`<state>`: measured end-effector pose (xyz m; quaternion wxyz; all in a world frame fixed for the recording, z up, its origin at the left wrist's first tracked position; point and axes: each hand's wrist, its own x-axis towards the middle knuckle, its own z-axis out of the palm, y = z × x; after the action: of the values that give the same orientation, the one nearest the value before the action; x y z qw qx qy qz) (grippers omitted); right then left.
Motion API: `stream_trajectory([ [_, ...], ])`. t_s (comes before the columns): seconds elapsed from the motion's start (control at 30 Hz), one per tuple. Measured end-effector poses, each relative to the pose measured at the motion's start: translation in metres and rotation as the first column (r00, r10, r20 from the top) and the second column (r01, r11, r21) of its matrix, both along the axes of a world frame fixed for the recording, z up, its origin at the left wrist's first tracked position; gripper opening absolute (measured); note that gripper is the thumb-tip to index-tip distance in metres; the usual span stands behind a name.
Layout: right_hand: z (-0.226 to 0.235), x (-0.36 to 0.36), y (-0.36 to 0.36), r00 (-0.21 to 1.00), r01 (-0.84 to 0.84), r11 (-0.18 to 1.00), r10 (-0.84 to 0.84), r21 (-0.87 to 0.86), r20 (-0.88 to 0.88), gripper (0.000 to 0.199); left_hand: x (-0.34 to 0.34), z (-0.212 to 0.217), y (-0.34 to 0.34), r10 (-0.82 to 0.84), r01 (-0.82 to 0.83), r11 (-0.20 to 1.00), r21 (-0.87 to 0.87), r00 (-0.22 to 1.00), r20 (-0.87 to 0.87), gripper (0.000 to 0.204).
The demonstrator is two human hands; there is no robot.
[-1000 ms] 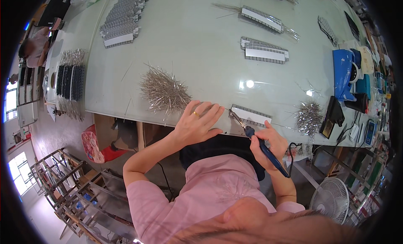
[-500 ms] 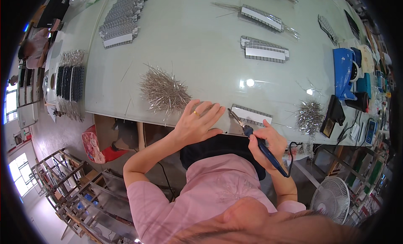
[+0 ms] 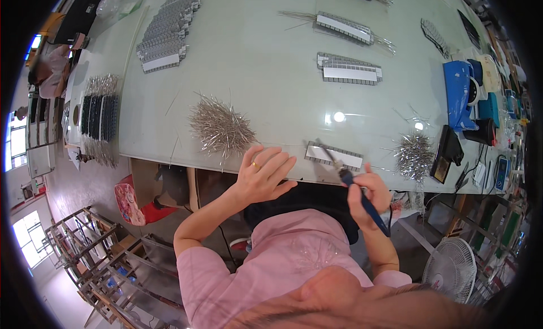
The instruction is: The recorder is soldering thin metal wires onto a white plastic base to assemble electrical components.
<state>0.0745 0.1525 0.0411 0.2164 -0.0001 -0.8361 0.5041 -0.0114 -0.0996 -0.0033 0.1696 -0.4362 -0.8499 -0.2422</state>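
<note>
The gridded strip [image 3: 346, 158], with its white band, lies in the head view near the front edge of the table [image 3: 277, 85], partly covered by the shaft of a soldering iron [image 3: 371, 210]. The iron's tip is blurred over the strip's left end; whether the two touch is unclear. A thin wire [image 3: 283, 144] runs faintly between the left hand's fingertips and the strip, its ends hard to make out. The dark rim cuts off a co-worker [image 3: 51, 74] at far left.

A wire bundle [image 3: 223, 128] lies just beyond the left hand, and a second bundle [image 3: 414, 155] sits right of the strip, near a black holder [image 3: 447, 153]. Overlapping strips [image 3: 169, 29] are heaped at upper left, while more strips [image 3: 350, 69] lie farther back on the table. The iron itself stands in the way of a clear look at the strip.

The left hand [image 3: 262, 173] has its fingers stretched out and its thumb apart; whether the fingertips press on the wire cannot be told. The right hand [image 3: 369, 194] has thumb and fingers closed around the iron's blue handle.
</note>
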Motion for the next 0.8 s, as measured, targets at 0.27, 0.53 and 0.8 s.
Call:
stream_trajectory([
  [0.27,0.005,0.012,0.018,0.998,0.042,0.999,-0.043,0.022,0.056,0.01,0.001,0.007,0.018,0.162,-0.149,0.98,-0.133,0.982,0.096,0.059],
  [0.53,0.0,0.01,0.012,0.998,0.026,0.999,-0.027,0.025,0.057,0.011,-0.004,0.0,0.003,0.105,-0.092,0.977,-0.192,0.993,0.06,0.062],
  [0.8,0.007,-0.003,0.002,0.993,-0.117,0.988,0.115,0.103,0.028,0.017,-0.008,0.003,0.004,0.074,-0.052,0.979,-0.195,0.992,0.106,0.062],
])
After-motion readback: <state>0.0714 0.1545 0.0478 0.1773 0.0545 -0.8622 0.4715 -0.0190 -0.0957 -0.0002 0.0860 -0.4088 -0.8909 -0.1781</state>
